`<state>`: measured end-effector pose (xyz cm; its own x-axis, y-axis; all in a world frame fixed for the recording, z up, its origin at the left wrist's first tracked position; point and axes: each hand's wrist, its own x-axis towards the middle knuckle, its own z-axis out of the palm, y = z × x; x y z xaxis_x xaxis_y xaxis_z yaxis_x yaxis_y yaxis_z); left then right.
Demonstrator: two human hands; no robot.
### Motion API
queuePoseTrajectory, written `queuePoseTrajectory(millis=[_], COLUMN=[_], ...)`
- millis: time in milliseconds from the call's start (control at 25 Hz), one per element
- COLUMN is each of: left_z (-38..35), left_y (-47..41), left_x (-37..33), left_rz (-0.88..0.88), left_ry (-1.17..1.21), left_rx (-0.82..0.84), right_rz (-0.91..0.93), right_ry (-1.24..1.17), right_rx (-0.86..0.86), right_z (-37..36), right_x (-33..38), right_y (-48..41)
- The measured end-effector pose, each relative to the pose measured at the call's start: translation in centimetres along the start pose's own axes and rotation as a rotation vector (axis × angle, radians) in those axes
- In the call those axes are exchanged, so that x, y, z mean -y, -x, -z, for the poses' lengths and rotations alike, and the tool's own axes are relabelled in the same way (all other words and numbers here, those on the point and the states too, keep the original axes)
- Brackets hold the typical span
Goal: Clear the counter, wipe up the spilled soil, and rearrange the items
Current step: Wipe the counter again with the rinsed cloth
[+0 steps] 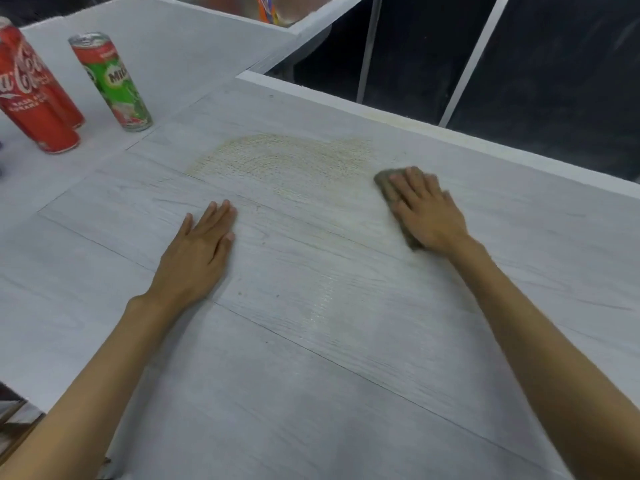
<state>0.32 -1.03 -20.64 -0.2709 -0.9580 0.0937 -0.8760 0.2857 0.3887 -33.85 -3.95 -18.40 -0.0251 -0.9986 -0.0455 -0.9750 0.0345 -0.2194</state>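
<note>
The counter (311, 393) was a pale grey laminate with a printed wood grain and thin seams between its panels. Across its far middle lay the spilled soil (284, 157), smeared into a broad, tan, grainy patch with a rounded upper edge. A fainter damp sheen ran toward the near side.

The right hand (427, 211) lay flat with straight fingers spread over a small brownish-green cloth (383, 180), pressing it against the counter at the right end of the patch. It gripped nothing, and the cloth's edges showed beyond the fingertips and beside the wrist. The left hand (201, 251) rested palm-down on bare laminate just near of the patch, fingers straight and close together, holding nothing.

At the far left stood two slim red Coca-Cola cans (31, 98), glossy and cylindrical, one behind the other. A green and red Milo can (110, 81) with a silver rim stood just beside them.
</note>
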Motion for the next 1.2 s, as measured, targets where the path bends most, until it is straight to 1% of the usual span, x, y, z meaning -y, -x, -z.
queuePoseTrajectory(millis=[40,80,120,200,240,280,320,360,440,520,560,600,640,680,720,800,840,880,920,960,1000,1080,1120,1160,1200], left_z=[0.0,-0.1,-0.1,0.0,0.2,0.4,0.5,0.7,0.8,0.6,0.4,0.3,0.2,0.1,0.1,0.2,0.2,0.1,0.2,0.2,0.1,0.1,0.0,0.0,0.0], left_y=[0.0,-0.1,-0.2,-0.6,-1.0,-1.4,-1.8,-2.2,-2.8,-2.9,-2.9,-3.0,-3.1,-3.1,-3.2,-3.2,-3.2,-3.2,-3.2,-3.3,-3.3,-3.2,-3.1,-3.1,-3.2], left_x=[0.0,0.0,-0.1,0.2,0.6,1.0,1.5,2.0,2.5,2.6,2.7,2.8,2.9,3.0,3.0,3.1,3.1,3.2,3.2,3.2,3.2,3.1,3.1,3.0,3.0], left_rz=[0.007,0.009,0.011,0.012,0.014,0.019,0.027,0.035,0.045,0.049,0.053,0.056,0.058,0.058,0.059,0.064,0.065,0.066,0.065,0.063,0.060,0.064,0.066,0.065,0.063], left_ry=[-0.004,-0.008,-0.009,-0.006,-0.007,-0.008,-0.006,0.000,0.009,0.004,0.001,-0.001,-0.003,-0.006,-0.010,-0.012,-0.012,-0.012,-0.012,-0.015,-0.022,-0.034,-0.036,-0.035,-0.032], left_rx=[0.001,0.002,0.003,0.011,0.010,0.009,0.005,-0.003,-0.030,-0.047,-0.055,-0.064,-0.073,-0.081,-0.085,-0.079,-0.071,-0.067,-0.065,-0.067,-0.067,-0.069,-0.070,-0.075,-0.084], right_rz=[-0.066,-0.035,0.088,0.452,0.562,0.611,0.601,0.517,0.234,-0.051,-0.148,-0.190,-0.174,-0.100,0.035,0.351,0.469,0.538,0.541,0.482,0.352,0.000,-0.130,-0.181,-0.140], right_ry=[-0.004,0.025,0.058,0.092,0.069,-0.002,-0.045,-0.032,0.007,0.005,0.000,0.014,0.030,0.053,0.083,0.138,0.113,0.037,-0.016,-0.009,0.014,0.042,0.018,-0.004,-0.003], right_rx=[-0.005,-0.020,-0.054,-0.064,-0.002,0.034,0.052,0.047,0.005,-0.055,-0.084,-0.108,-0.115,-0.111,-0.115,-0.041,0.021,0.046,0.043,0.021,0.017,-0.007,-0.033,-0.055,-0.069], right_z=[-0.5,-1.6,-3.1,-5.2,-5.5,-5.0,-3.9,-2.9,-1.0,0.2,0.2,-0.1,-0.6,-1.2,-2.0,-3.5,-3.9,-3.9,-3.1,-2.2,-1.3,0.3,0.6,0.2,-0.3], right_x=[1.9,4.7,7.8,12.9,13.3,12.3,10.2,7.4,1.2,-2.5,-2.4,-0.9,1.6,4.7,8.1,12.4,12.4,10.8,8.3,5.0,1.9,-1.9,-1.6,0.4,3.8], right_y=[-2.0,-2.6,-1.7,3.4,6.1,7.4,7.0,5.2,-0.9,-7.4,-10.2,-12.6,-14.4,-15.2,-14.7,-10.0,-7.1,-4.9,-4.1,-4.9,-6.4,-11.1,-13.2,-14.8,-15.8])
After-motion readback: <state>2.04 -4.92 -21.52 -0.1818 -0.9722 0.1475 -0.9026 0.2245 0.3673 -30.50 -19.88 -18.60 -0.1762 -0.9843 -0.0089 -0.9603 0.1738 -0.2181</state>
